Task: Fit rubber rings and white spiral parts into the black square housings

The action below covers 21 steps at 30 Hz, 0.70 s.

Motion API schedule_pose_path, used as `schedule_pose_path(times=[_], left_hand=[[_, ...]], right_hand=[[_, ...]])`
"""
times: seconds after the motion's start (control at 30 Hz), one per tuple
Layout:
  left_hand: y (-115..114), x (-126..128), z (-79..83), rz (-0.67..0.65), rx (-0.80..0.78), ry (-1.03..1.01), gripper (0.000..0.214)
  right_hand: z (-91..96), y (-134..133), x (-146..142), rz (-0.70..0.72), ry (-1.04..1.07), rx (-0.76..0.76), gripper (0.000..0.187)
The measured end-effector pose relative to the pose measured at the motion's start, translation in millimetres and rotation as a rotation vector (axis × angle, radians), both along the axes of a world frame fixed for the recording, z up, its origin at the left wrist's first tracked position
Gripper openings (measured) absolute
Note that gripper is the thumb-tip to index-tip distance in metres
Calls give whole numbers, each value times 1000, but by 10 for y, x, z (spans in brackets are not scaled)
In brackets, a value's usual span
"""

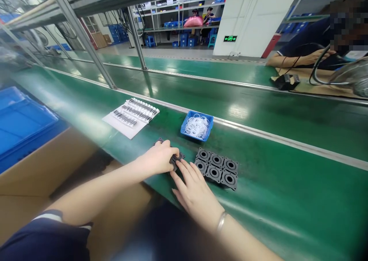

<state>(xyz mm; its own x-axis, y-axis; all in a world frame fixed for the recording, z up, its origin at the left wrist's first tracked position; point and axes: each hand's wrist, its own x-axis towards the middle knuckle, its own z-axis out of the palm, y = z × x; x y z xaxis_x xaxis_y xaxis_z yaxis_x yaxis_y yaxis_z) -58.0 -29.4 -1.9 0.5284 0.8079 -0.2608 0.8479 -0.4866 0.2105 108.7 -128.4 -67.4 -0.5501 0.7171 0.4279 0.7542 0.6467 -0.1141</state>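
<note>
My left hand [161, 157] curls over a few black square parts at the near edge of the green bench, its fingers and thumb closed on one of them. Of that group, a black square part [176, 159] shows between my two hands; the others are mostly covered. My right hand [191, 186] lies palm down beside it, fingers stretched out, the tips touching the part's right side. Just to the right, a block of black square parts [214, 172] with round centre holes lies flat in two rows of three.
A blue tray [183, 128] of clear rings stands beyond my hands. Left of it, a white sheet [126, 131] bears rows of small white and dark pieces. Blue bins [25, 126] and cardboard are at the left. Across the bench, a person sits near a black fixture [287, 82].
</note>
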Motion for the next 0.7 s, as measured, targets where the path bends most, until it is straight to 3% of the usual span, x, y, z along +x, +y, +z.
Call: schedule_pose_path(times=[0.27,0.7], left_hand=[[205,-239,254,-61,-148,-111,49],[427,-709,239,92,60,-339,42]], right_hand=[[-19,163,0,-3,-89,28,42],[61,243,9,11,-145,-45,37]])
